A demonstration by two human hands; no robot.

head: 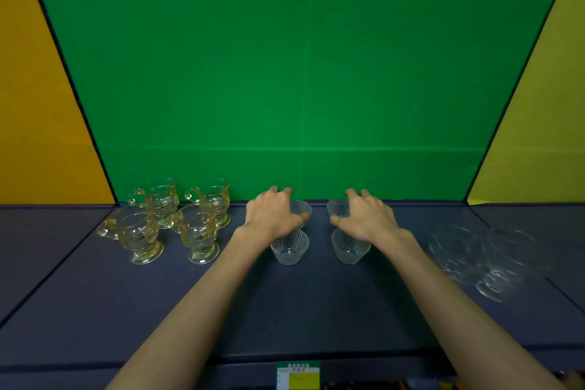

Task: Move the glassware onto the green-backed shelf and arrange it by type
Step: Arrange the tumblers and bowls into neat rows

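On the dark blue shelf (95,310) with the green back, several amber handled mugs (164,218) stand grouped at the left. Several small ribbed clear cups sit in the middle. My left hand (272,215) grips the rear left cup (302,209) by its rim. My right hand (367,218) grips the rear right cup (337,207) the same way. Two more ribbed cups stand in front, the front left cup (289,248) and the front right cup (349,248), partly under my wrists. Clear glass bowls (481,260) lie at the right.
The green back panel (300,73) rises right behind the rear cups. Yellow side walls (38,104) close the shelf at left and right. A green and yellow label (297,375) sits on the front edge below the shelf.
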